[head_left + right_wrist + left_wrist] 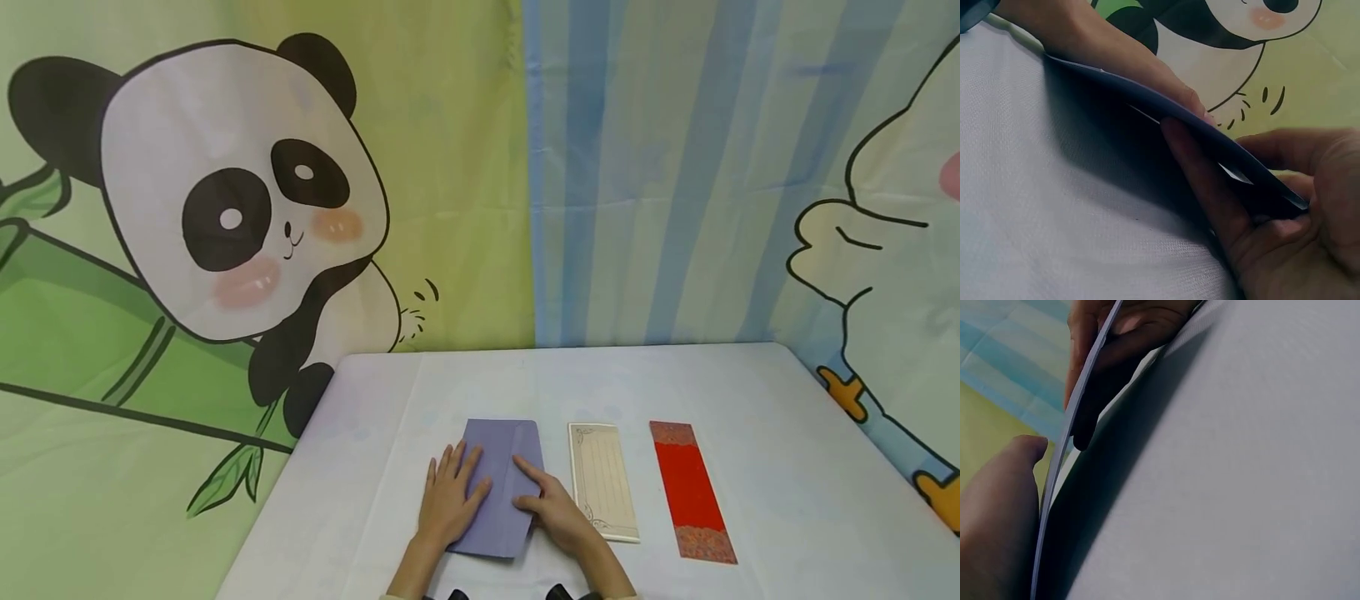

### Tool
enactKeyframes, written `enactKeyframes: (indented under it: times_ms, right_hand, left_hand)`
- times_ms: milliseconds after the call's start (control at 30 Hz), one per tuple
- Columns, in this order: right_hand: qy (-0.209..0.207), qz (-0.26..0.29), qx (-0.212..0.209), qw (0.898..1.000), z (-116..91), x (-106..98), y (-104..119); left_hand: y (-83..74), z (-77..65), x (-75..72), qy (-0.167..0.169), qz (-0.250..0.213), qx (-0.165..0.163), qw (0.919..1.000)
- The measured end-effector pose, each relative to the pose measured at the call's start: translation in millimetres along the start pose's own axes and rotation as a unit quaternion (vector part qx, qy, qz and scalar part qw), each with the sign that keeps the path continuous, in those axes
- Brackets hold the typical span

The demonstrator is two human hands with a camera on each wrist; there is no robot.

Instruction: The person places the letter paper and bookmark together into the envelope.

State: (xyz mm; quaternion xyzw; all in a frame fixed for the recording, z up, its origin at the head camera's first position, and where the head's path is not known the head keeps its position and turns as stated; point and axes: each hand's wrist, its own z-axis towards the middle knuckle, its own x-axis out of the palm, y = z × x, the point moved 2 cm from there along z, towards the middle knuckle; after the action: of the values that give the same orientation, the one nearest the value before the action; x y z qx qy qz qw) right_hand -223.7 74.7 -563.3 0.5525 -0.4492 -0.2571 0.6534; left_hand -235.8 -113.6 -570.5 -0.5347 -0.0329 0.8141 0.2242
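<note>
A purple paper envelope (pixel 504 525) is tilted slightly above the white table, its shadow falling beneath it. My left hand (pixel 448 502) lies on its left side with the fingers spread and nearly straight. At the right edge my right hand (pixel 558 510) pinches the envelope, some fingers on top and others underneath. The left wrist view shows the envelope (pixel 1065 428) edge-on, my left thumb beside it and the right hand (pixel 1129 337) at its far end. In the right wrist view, right-hand fingers (pixel 1194 165) reach under the raised envelope (pixel 1141 94).
To the right of the envelope lies a cream card with lined panels (pixel 602 479). Farther right is a long red paper piece (pixel 692 492) with patterned ends. All rest on the white table (pixel 810 500), with a panda-printed curtain (pixel 457 167) behind.
</note>
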Motion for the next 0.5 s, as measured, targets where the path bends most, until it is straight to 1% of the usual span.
enactKeyframes:
  times_ms: [67, 167, 367, 500]
  right_hand:
    - [0.001, 0.001, 0.007, 1.0, -0.9, 0.7, 0.5]
    - [0.002, 0.0, 0.005, 1.0, -0.6, 0.6, 0.1]
    - [0.019, 0.001, -0.006, 1.0, 1.1, -0.2, -1.8]
    - [0.032, -0.001, -0.014, 0.999, 1.3, -1.1, -2.0]
  left_hand:
    - [0.0, -0.2, -0.5, -0.001, 0.003, 0.011, 0.9999]
    - [0.1, 0.0, -1.8, -0.002, 0.001, 0.018, 0.9998]
    - [-1.5, 2.4, -4.1, 0.012, 0.011, 0.002, 0.9999]
    - [-7.2, 7.1, -8.3, -0.005, 0.026, 0.006, 0.9996]
